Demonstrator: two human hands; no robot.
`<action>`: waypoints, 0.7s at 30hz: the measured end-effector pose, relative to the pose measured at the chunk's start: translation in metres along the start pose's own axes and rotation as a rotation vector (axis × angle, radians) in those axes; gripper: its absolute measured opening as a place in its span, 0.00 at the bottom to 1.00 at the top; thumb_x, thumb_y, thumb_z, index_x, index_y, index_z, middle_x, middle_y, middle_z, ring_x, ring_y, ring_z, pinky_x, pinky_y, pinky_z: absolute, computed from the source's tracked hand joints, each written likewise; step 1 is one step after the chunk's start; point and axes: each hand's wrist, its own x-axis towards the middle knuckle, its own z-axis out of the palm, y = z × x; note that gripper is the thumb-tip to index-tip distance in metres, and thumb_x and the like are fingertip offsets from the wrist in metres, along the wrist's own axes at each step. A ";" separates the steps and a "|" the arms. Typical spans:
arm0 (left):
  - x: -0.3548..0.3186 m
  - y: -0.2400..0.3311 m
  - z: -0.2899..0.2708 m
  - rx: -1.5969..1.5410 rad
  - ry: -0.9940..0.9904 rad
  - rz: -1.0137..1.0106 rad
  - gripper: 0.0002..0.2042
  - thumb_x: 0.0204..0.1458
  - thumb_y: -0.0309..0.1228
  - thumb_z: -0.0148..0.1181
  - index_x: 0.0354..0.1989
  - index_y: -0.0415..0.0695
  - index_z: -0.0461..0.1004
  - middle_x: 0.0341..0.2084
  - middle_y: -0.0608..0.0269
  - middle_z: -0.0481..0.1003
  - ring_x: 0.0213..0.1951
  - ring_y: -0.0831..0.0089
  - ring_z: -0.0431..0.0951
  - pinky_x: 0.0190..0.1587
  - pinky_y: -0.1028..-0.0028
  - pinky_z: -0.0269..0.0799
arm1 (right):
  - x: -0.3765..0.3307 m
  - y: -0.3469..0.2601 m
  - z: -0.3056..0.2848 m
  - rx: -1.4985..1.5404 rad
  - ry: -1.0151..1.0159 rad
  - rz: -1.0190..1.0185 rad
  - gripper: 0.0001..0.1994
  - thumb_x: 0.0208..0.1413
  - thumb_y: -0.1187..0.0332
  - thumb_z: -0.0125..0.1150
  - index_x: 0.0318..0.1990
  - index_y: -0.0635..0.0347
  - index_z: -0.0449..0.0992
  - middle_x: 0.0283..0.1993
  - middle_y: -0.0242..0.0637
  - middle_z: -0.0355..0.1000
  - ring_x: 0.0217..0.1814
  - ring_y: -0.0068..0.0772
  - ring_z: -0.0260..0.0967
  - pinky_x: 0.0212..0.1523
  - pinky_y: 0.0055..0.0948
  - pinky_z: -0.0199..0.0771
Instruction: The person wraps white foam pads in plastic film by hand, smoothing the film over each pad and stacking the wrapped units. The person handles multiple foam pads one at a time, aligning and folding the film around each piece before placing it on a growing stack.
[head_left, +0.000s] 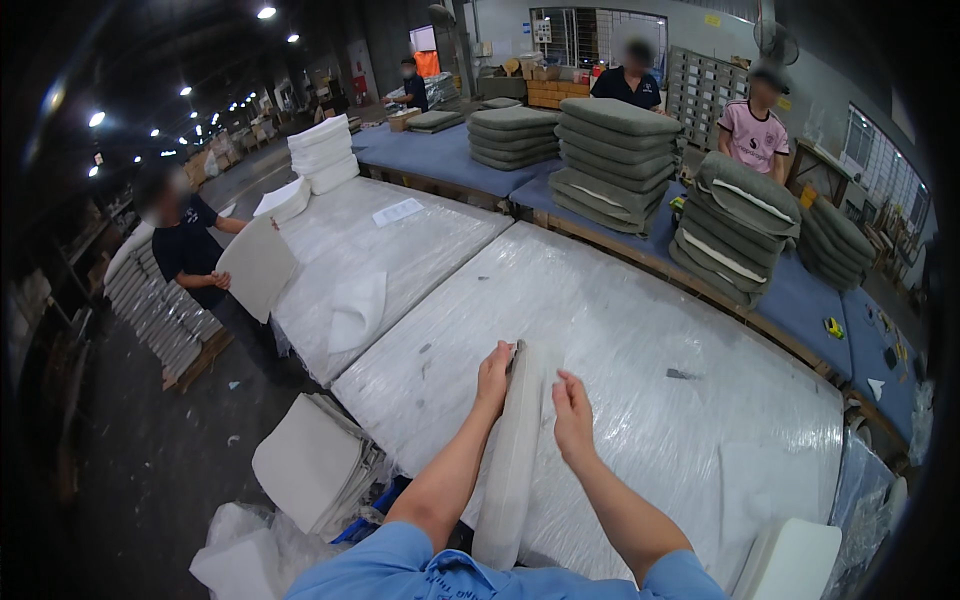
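Note:
A pale grey seat cushion [512, 455] stands on its edge in front of me, its narrow side upward and its near end against my body. My left hand [492, 376] grips the cushion's far left side, with the fingers partly hidden behind it. To the right of the cushion, my right hand [573, 415] is raised with its fingers apart, holding nothing. A small gap shows between that hand and the cushion. Under both hands lies a table top [640, 340] wrapped in clear plastic film.
Stacked green-grey cushions [617, 150] stand on the blue tables [440, 155] beyond. At left, a co-worker [190, 240] holds a beige cushion panel [257, 270]. Beige covers [310, 460] are piled at lower left. A white foam pad [795, 560] sits at lower right.

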 end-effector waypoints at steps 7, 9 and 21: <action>0.001 0.010 -0.002 -0.423 -0.313 -0.146 0.20 0.60 0.33 0.55 0.59 0.39 0.73 0.46 0.67 0.77 0.49 0.73 0.74 0.56 0.73 0.67 | 0.111 0.004 -0.015 -0.103 -0.148 0.250 0.32 0.70 0.46 0.52 0.69 0.63 0.69 0.63 0.49 0.72 0.68 0.40 0.65 0.70 0.36 0.61; 0.006 0.009 -0.011 -0.411 -0.329 -0.117 0.21 0.57 0.29 0.55 0.60 0.39 0.72 0.48 0.64 0.77 0.50 0.72 0.75 0.58 0.72 0.68 | 0.122 0.003 -0.009 -0.076 -0.160 0.317 0.28 0.69 0.47 0.55 0.62 0.63 0.75 0.56 0.45 0.75 0.60 0.36 0.69 0.64 0.33 0.66; 0.020 -0.001 -0.019 -0.044 -0.039 0.033 0.10 0.66 0.31 0.58 0.49 0.39 0.79 0.36 0.71 0.79 0.38 0.82 0.75 0.44 0.78 0.71 | 0.123 -0.014 0.018 0.112 -0.267 0.111 0.10 0.67 0.62 0.62 0.34 0.55 0.76 0.32 0.21 0.71 0.34 0.13 0.61 0.37 0.20 0.63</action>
